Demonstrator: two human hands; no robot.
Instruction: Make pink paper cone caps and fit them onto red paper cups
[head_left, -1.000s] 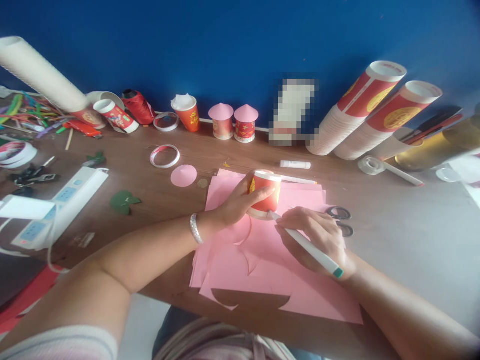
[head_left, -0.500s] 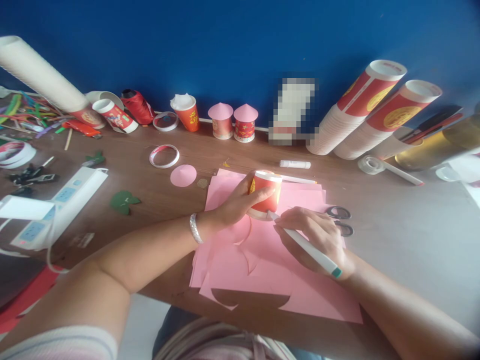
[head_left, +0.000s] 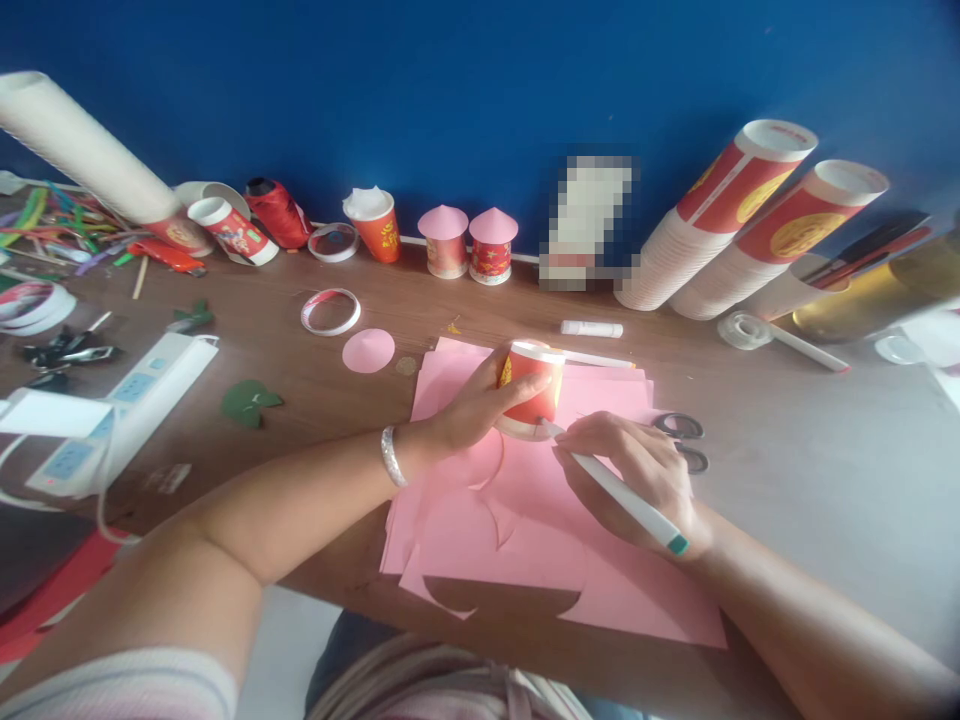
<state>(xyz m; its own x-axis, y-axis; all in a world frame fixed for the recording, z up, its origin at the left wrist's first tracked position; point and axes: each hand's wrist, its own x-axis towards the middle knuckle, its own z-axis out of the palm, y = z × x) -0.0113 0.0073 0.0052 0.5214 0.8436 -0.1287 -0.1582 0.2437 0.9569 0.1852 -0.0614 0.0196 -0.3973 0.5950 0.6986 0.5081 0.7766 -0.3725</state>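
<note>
The brown table [head_left: 787,450] carries a spread of pink paper [head_left: 540,550], its sheets overlapping, with curved pieces cut from the near edge. Above the paper, the right hand [head_left: 637,460] has its fingers closed around a pen, and the left hand [head_left: 476,405] is wrapped around the side of a paper cup, thumb across the front. The cup [head_left: 534,408] is bright red-orange, with yellow printing towards both sides, a white edge at the top and a pale band around the bottom. The pen [head_left: 622,500], white with a green end, slants across the right hand, its tip at the cup's lower wall.
</note>
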